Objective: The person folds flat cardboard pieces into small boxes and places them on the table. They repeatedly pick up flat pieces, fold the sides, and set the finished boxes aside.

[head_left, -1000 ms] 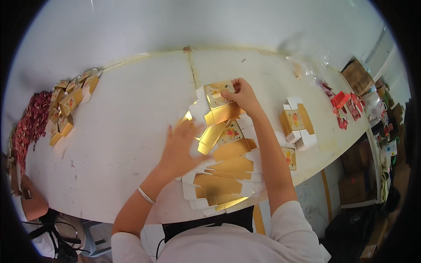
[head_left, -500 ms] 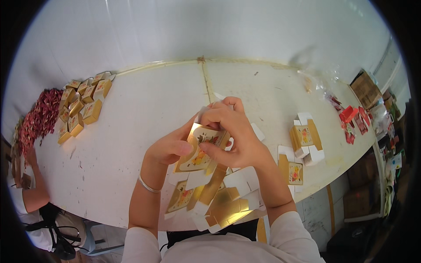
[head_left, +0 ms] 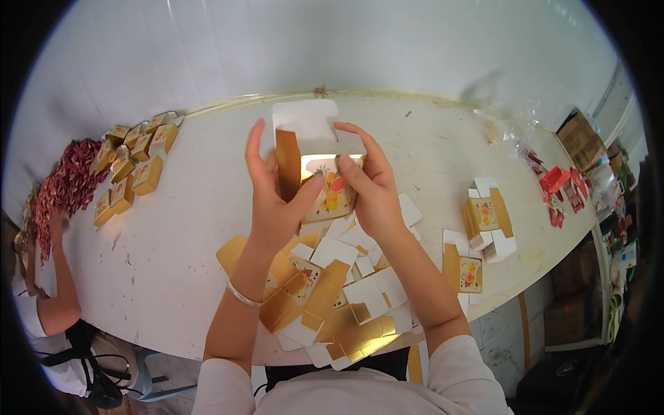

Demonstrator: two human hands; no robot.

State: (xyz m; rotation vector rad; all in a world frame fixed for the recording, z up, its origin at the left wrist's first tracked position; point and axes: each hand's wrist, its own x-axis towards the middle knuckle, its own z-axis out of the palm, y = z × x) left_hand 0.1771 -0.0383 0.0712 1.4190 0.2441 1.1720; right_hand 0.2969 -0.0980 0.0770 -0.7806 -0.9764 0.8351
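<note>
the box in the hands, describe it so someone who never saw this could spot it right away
Start at the long white table and look above the loose heap of flat gold and white cards at its near edge. There the left hand and right hand hold one gold box up between them. Unlike the flat cards below, it is raised, half folded, with its white flaps open on top.

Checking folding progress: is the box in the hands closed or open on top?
Open: the gold box has its white top flaps standing up, unfolded.
</note>
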